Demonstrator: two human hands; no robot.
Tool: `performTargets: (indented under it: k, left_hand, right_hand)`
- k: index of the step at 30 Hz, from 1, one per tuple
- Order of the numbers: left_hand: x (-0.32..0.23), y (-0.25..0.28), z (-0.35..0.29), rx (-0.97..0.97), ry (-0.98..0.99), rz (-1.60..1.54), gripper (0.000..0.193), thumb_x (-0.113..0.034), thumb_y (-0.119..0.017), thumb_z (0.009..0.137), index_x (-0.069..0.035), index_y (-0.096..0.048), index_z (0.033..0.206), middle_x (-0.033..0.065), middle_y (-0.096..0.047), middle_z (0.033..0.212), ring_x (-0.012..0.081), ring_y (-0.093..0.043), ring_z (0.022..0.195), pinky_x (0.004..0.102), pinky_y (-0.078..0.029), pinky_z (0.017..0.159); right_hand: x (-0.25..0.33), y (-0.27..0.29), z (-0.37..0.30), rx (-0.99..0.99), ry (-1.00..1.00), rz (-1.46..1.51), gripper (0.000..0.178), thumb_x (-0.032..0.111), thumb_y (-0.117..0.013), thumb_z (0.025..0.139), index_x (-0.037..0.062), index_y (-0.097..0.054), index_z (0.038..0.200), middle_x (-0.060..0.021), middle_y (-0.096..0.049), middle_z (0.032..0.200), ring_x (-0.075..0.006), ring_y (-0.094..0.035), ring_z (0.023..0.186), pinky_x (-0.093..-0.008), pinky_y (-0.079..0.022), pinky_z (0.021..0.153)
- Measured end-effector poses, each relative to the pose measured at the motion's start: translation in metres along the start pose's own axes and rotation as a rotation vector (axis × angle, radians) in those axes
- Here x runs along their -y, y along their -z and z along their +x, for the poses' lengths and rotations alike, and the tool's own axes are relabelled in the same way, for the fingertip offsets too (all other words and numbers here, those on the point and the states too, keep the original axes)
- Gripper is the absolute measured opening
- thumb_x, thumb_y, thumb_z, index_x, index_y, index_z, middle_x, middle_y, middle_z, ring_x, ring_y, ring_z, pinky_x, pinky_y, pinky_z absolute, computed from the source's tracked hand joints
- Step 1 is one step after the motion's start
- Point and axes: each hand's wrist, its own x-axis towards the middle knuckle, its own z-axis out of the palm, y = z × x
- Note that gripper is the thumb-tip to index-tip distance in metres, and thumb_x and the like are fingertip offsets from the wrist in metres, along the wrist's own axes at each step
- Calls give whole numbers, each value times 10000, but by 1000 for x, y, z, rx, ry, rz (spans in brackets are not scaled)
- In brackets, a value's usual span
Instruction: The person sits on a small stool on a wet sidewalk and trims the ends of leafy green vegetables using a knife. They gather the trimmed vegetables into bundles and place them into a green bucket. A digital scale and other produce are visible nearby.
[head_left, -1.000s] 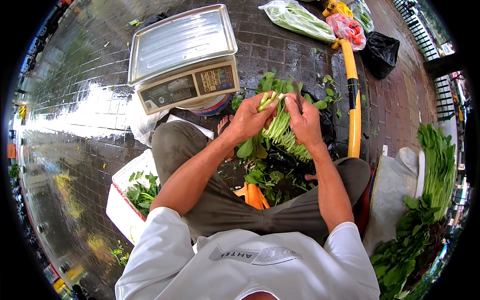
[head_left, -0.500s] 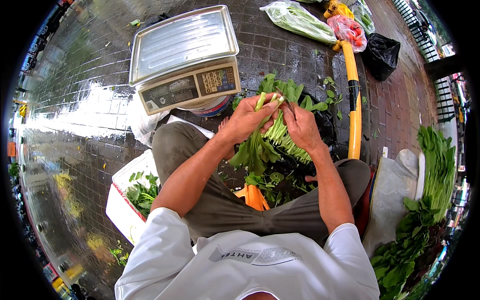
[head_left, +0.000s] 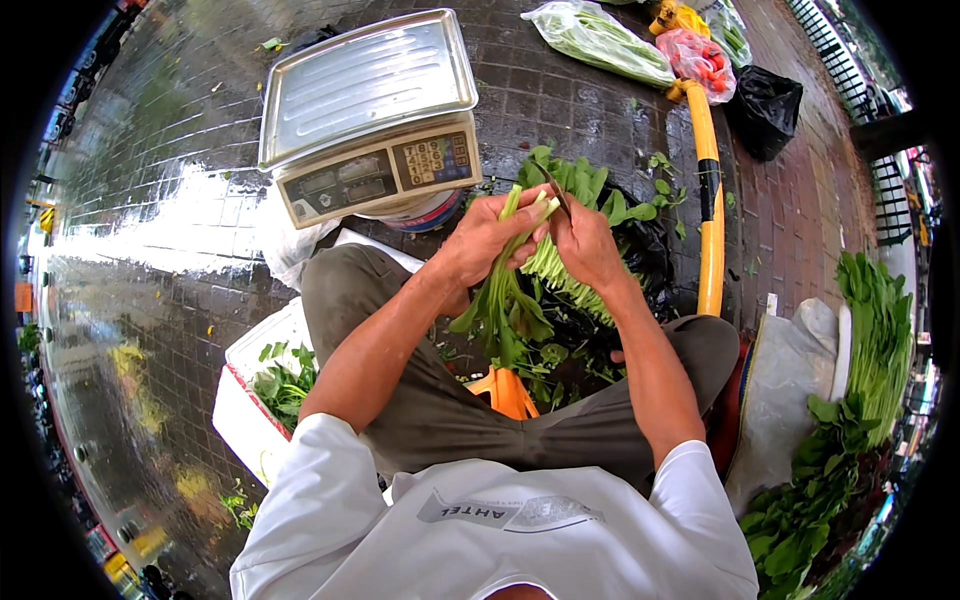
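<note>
1. A white foam box (head_left: 243, 400) sits low on the left beside the person's knee, with loose green leaves (head_left: 285, 378) lying in it; only part of its inside shows, the leg covers the rest.
2. Far off at the top, a clear plastic bag (head_left: 600, 40) holds long green stalks; a red-tinted bag (head_left: 703, 60) beside it holds something I cannot make out; a black bag (head_left: 765, 110) lies to the right of those, its contents unseen.
3. A metal-pan weighing scale (head_left: 365, 85) stands on the wet paving on the far left, its tray bare; it rests on a round tub, mostly hidden beneath.
4. The left hand (head_left: 487, 238) is clenched round a bunch of leafy greens (head_left: 510, 310), gripping the pale stems near their cut ends; the leaves hang down toward the lap, below the fist.
5. The right hand (head_left: 585, 243) is closed on the stem tips just beside the left, touching the same bunch; a thin dark blade seems to stick up from it, too small to be sure.
6. Under the hands lies a heap of more greens (head_left: 580, 190) on dark sheeting; something orange (head_left: 510, 392) peeps out between the knees, largely hidden.
7. A yellow pole (head_left: 708, 200) runs near to far on the right; past it, stacked greens (head_left: 880, 340) are cut off by the rim.
</note>
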Motion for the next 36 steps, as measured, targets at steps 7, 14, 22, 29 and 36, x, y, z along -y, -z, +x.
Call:
performTargets:
  k: [7,14,22,29,36]
  left_hand:
    - [-4,18,9,-406,-82,222,266,-191,-476,986,-27,-538,1185,12,-522,757,81,-481,558,209,-382,459]
    - [-21,19,9,-559,-301,201,240,-225,-563,959,8,-590,1010,-7,-468,712,76,-452,540,216,-339,438]
    - [-26,18,5,-605,-322,215,177,-160,-680,883,-17,-574,875,-18,-486,681,59,-433,499,216,-325,413]
    - [-24,18,7,-616,-323,277,173,-155,-693,868,-20,-586,855,-24,-513,674,48,-440,499,215,-323,413]
    - [-24,16,8,-634,-316,335,184,-172,-694,867,-27,-584,838,-24,-518,659,42,-439,492,214,-319,412]
  right_hand:
    - [-6,-5,36,101,-169,-46,382,214,-432,986,103,-464,1350,-123,-580,697,-225,-554,586,-368,-454,590]
    - [-36,-17,62,259,-207,-267,558,206,-458,961,243,-256,1480,-202,-642,892,-245,-606,646,-422,-481,697]
    - [-127,-41,22,370,-169,-505,203,193,-547,860,29,-621,951,-239,-622,807,-435,-593,780,-531,-464,717]
    - [-162,-63,-30,425,-89,-536,157,114,-596,756,71,-650,897,-216,-607,805,-418,-593,765,-506,-487,699]
    - [-168,-74,-34,463,-109,-660,184,55,-569,768,91,-665,921,-176,-584,870,-374,-605,855,-473,-503,712]
